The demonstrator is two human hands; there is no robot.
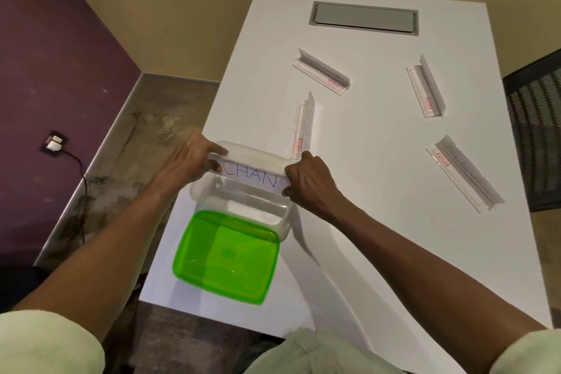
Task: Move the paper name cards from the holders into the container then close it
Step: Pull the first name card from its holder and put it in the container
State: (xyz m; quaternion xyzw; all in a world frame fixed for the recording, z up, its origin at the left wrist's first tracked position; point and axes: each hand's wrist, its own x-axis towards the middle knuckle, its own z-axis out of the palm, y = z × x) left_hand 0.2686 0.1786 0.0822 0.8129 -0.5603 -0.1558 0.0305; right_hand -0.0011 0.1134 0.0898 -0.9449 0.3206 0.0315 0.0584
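Observation:
A white paper name card [249,176] with blue letters "CHAN" is held flat over the clear plastic container [243,206]. My left hand [189,158] pinches its left end and my right hand [306,182] pinches its right end. The green lid [226,255] lies on the table just in front of the container, leaning partly on its near rim. Several clear acrylic holders stand on the white table: one [303,127] just behind the container, one [323,71] farther back, two on the right [426,86] [466,173]. Paper shows in the holders.
The white table [364,237] has a grey cable hatch [364,20] at its far end. The table's left edge runs close to the container, with floor below. A black mesh chair [537,130] stands at the right. A wall socket [54,144] with a cable is at left.

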